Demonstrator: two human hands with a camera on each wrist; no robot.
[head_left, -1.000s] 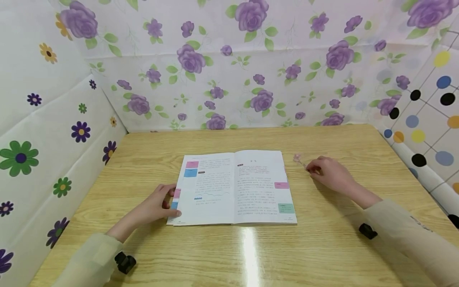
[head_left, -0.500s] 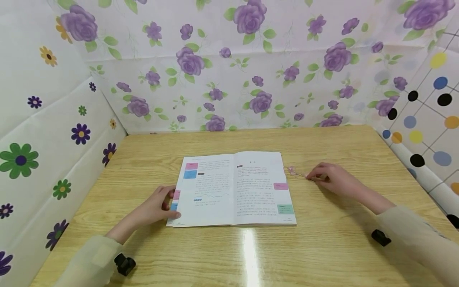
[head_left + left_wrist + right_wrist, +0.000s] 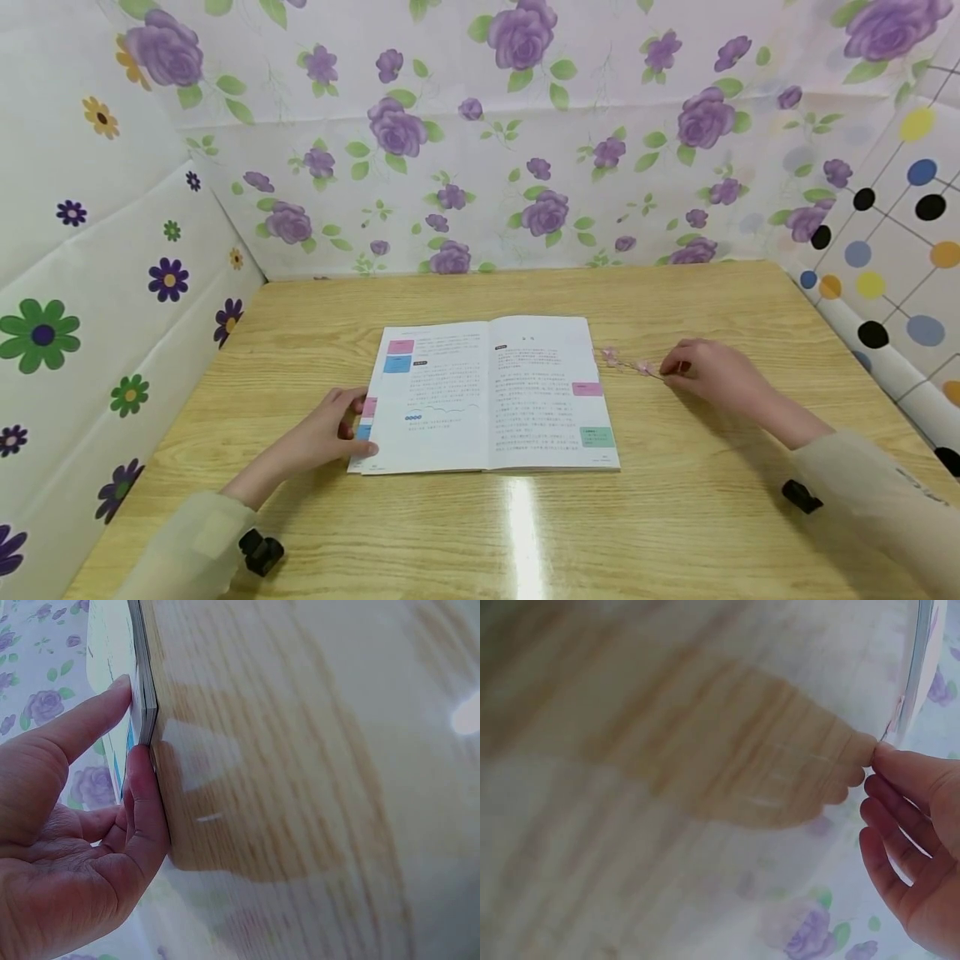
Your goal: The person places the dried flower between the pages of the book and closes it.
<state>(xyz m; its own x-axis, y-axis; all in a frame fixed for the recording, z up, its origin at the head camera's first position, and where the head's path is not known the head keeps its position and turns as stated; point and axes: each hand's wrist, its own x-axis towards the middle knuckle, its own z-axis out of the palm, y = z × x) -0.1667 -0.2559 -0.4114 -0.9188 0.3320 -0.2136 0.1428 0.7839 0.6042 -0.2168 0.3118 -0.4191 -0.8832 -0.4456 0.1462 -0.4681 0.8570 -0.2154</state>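
Observation:
An open book [image 3: 442, 392] with printed pages and coloured side tabs lies on the wooden table. My left hand [image 3: 326, 429] grips its left edge near the bottom corner. In the left wrist view the thumb [image 3: 97, 720] lies on the page, with fingers at the book's edge below it. To the right of the book, my right hand [image 3: 712, 379] pinches the stem end of a thin sprig with small pink flowers [image 3: 611, 357]. The sprig lies low over the table, blossoms right beside the book's right page edge. Thumb and index finger [image 3: 911, 769] meet on the stem.
The wooden table [image 3: 420, 533] carries a bright light reflection in front of the book. Purple-flowered cloth [image 3: 465, 133] covers the back wall, and patterned sheets line both sides. Black wrist cameras [image 3: 261, 552] sit under both sleeves.
My right hand has moved to the right and slightly nearer, turning the sprig so its blossoms point left at the book and more stem shows. My left hand stays at the book's edge.

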